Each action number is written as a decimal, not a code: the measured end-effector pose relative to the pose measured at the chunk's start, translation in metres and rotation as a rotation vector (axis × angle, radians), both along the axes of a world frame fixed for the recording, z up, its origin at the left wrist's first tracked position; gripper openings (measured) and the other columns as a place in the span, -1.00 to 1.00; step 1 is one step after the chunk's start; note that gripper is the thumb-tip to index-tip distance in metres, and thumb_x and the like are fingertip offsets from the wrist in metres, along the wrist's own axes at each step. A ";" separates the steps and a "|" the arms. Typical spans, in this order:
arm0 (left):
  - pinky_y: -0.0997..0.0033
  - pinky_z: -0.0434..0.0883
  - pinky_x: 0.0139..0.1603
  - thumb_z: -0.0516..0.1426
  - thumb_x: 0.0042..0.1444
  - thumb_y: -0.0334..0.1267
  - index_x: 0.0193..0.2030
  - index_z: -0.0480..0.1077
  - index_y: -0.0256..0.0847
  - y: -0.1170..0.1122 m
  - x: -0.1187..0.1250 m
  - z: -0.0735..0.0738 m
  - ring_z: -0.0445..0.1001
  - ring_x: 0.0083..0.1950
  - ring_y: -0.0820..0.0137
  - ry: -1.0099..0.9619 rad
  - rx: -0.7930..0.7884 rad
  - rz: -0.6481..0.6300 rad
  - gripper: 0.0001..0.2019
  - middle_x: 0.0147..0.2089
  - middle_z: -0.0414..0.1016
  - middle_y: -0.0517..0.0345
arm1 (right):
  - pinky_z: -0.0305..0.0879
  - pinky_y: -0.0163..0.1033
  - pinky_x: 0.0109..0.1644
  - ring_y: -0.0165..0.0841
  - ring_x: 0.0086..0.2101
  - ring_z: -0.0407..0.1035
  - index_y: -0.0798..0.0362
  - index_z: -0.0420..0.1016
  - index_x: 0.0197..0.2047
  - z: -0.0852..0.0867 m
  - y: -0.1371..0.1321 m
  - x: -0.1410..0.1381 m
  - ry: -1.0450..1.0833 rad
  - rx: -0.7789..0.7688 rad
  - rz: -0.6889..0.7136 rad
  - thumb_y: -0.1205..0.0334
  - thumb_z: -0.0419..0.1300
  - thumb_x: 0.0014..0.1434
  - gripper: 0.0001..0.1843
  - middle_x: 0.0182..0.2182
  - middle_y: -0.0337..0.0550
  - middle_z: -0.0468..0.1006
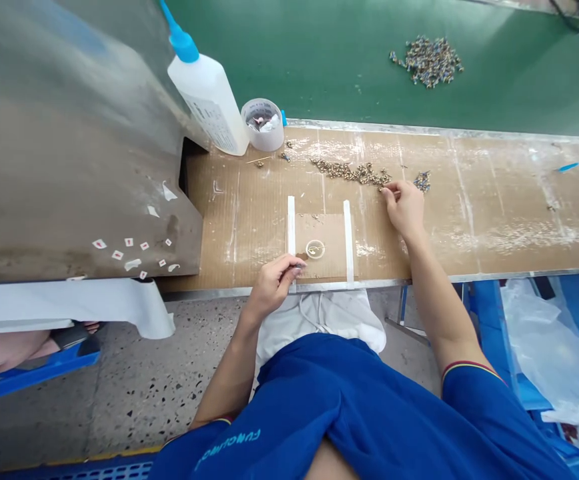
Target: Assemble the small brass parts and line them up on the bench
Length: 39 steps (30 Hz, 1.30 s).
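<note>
My left hand [272, 287] hovers over the near edge of a square cardboard patch [319, 247], pinching a tiny grey item at its fingertips. Just beyond those fingers, a small round ring [315, 249] lies on the patch, between upright strips of white tape [348, 240]. My right hand [403, 208] rests on the cardboard-covered bench [489, 200], its fingertips pinched at the end of a loose line of small brass parts [352, 173]. A small metal part seems held there, though the fingers partly hide it.
A white squeeze bottle with a blue nozzle [207, 93] and a small round tub [262, 125] stand at the bench's back edge. Several mixed metal parts [427, 61] lie on a green surface behind. A steel panel [69, 167] rises at left; a plastic bag [554, 353] lies in blue crates at right.
</note>
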<state>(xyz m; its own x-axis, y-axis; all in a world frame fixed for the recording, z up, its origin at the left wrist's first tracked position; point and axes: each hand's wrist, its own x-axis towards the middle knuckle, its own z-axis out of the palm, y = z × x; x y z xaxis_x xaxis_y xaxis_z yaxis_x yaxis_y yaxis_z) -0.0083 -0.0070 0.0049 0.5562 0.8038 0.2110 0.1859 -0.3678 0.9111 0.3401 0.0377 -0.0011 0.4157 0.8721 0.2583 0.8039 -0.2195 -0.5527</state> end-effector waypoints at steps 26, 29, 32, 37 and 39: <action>0.45 0.49 -0.25 0.15 0.36 -0.23 -0.23 0.57 -0.26 -0.012 0.007 -0.012 0.60 -0.30 0.41 0.044 0.219 0.060 -0.79 -0.30 0.66 0.03 | 0.60 -0.15 -0.29 -0.29 -0.42 0.59 -0.01 0.64 -0.30 0.013 -0.112 -0.157 0.940 -0.073 0.230 -0.03 0.42 0.09 -0.73 -0.45 -0.17 0.68; 0.47 0.46 -0.28 0.14 0.36 -0.23 -0.26 0.56 -0.26 -0.013 0.007 -0.012 0.58 -0.33 0.43 0.057 0.216 0.055 -0.77 -0.33 0.63 0.05 | 0.59 -0.18 -0.32 -0.31 -0.43 0.57 0.01 0.62 -0.32 0.011 -0.108 -0.162 0.941 -0.069 0.213 -0.06 0.44 0.06 -0.69 -0.46 -0.17 0.68; 0.48 0.43 -0.29 0.13 0.37 -0.23 -0.28 0.55 -0.26 -0.012 0.007 -0.013 0.55 -0.34 0.44 0.064 0.211 0.045 -0.76 -0.35 0.61 0.07 | 0.60 -0.18 -0.30 -0.32 -0.43 0.57 0.01 0.61 -0.32 0.010 -0.108 -0.162 0.941 -0.075 0.224 -0.10 0.43 0.07 -0.66 -0.44 -0.16 0.68; 0.47 0.40 -0.28 0.12 0.37 -0.24 -0.30 0.52 -0.27 -0.011 0.008 -0.013 0.51 -0.34 0.44 0.050 0.207 0.016 -0.76 -0.35 0.58 0.08 | 0.63 -0.14 -0.24 -0.30 -0.40 0.59 0.00 0.62 -0.27 0.008 -0.109 -0.160 0.955 -0.115 0.267 -0.17 0.40 0.09 -0.61 -0.42 -0.15 0.69; 0.46 0.40 -0.27 0.11 0.38 -0.24 -0.30 0.52 -0.27 -0.010 0.008 -0.014 0.51 -0.33 0.44 0.049 0.197 0.008 -0.75 -0.35 0.58 0.08 | 0.63 -0.14 -0.25 -0.30 -0.39 0.60 0.00 0.62 -0.26 0.007 -0.110 -0.160 0.961 -0.130 0.277 -0.17 0.40 0.10 -0.61 -0.41 -0.15 0.69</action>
<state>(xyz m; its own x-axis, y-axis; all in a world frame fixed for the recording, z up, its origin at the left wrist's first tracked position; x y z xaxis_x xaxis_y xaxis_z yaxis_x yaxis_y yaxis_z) -0.0006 -0.0171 -0.0087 0.5635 0.7541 0.3374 0.2320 -0.5364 0.8114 0.1805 -0.0720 0.0063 0.1766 0.9670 -0.1837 0.0617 -0.1971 -0.9784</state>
